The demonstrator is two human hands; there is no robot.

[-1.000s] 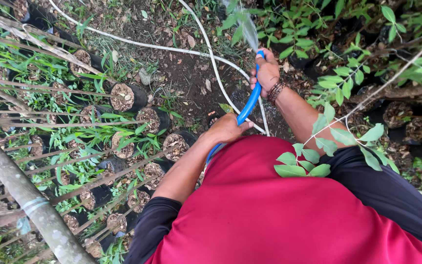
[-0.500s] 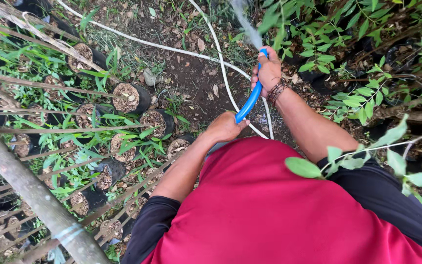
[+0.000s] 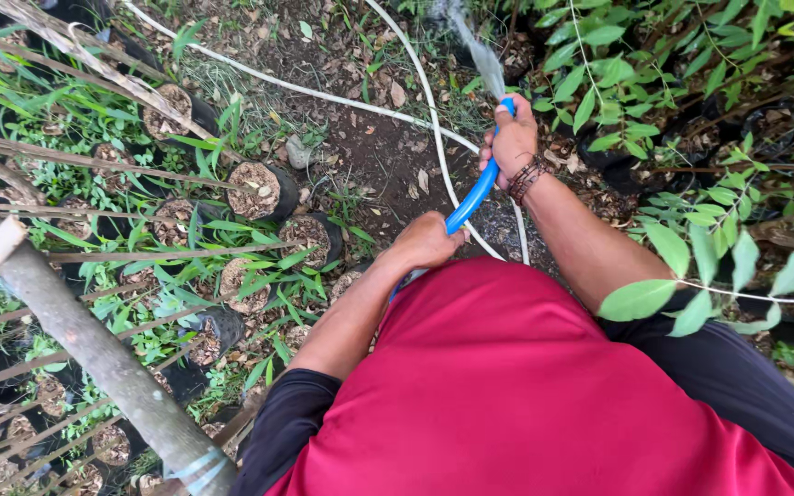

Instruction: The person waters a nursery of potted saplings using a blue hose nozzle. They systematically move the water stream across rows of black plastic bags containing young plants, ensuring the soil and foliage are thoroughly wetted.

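right hand [image 3: 510, 140]: fingers wrapped tight round blue hose [image 3: 472, 195] tip, pinching so spray [image 3: 475, 50] fans toward leafy pots [image 3: 654, 161] | left hand [image 3: 429, 241]: closed on hose lower down, steadying it | white pipe [image 3: 323, 94] lies on soil

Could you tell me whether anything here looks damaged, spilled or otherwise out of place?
Nothing stands out. The right hand grips the blue hose near its spraying tip, the left hand holds it lower. The black nursery bags stand upright with soil inside, and the white hose simply lies across the ground.
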